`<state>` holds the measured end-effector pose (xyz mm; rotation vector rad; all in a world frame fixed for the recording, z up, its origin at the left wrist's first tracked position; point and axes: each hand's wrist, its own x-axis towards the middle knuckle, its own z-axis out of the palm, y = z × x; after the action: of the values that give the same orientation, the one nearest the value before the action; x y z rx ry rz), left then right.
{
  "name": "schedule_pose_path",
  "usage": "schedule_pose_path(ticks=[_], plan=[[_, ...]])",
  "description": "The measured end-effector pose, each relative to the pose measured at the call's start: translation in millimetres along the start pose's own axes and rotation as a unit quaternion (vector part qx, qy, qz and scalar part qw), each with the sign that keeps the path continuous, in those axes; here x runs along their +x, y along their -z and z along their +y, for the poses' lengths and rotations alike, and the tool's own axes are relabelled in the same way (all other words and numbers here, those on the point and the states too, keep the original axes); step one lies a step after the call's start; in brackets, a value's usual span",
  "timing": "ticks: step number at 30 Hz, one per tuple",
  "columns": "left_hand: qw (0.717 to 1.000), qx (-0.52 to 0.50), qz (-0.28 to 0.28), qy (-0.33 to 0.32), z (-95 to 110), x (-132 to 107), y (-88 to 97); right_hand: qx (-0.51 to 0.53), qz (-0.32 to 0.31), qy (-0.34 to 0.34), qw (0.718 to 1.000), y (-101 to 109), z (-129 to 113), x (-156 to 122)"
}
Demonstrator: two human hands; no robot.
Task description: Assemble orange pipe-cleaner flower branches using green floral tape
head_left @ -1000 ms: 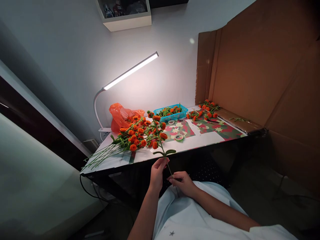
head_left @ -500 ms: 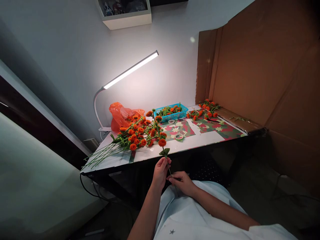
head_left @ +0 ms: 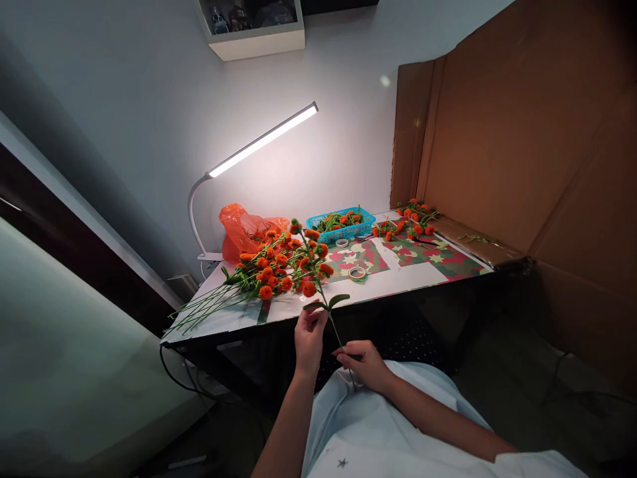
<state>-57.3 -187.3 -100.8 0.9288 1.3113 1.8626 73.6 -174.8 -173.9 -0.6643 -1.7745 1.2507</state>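
Observation:
An artificial flower stem [head_left: 336, 326] with several fuzzy orange blooms stands tilted in front of the table edge. Around its lower part, my right hand [head_left: 365, 362] is closed, thumb and fingers pinching the stem. Two fuzzy green leaves spread from the stem: the right leaf [head_left: 339, 300] is free, while the left leaf [head_left: 314, 305] lies at the fingertips of my left hand [head_left: 310, 335]. The left fingers are curled and closed at that leaf, partly hiding it. Behind the blooms lies a pile of similar orange flowers [head_left: 266, 275] with long green stems.
A blue basket [head_left: 343, 231] holds more flowers at the back, beside an orange plastic bag [head_left: 233, 232]. Tape rolls [head_left: 357, 273] lie on the table [head_left: 398, 273]. More orange flowers [head_left: 415, 222] are at the right, near a cardboard sheet [head_left: 497, 146]. A lit lamp [head_left: 263, 141] leans overhead.
My left hand has moved slightly left, from the stem below the leaves to the left leaf. The leaves, earlier bunched together, are spread apart. My right hand keeps its hold.

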Motion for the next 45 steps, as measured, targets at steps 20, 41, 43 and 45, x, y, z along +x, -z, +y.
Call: schedule_pose_path(ticks=[20, 41, 43, 45], plan=[[0.979, -0.124, 0.025, 0.159, 16.6, 7.4, 8.7, -0.002, -0.019, 0.028, 0.999, -3.2, 2.8, -0.6], [0.996, -0.031, -0.061, 0.058, -2.7, -17.2, 3.4, 0.015, -0.047, 0.038, 0.998, -1.2, -0.1, -1.5], [0.995, -0.037, -0.07, 0.052, -3.5, -20.5, 4.4, 0.004, -0.043, 0.052, 0.998, -0.3, -1.4, -1.5], [0.995, -0.042, -0.079, 0.047, -4.1, -24.3, 5.5, -0.007, -0.027, 0.064, 0.998, 0.7, -3.4, -1.6]])
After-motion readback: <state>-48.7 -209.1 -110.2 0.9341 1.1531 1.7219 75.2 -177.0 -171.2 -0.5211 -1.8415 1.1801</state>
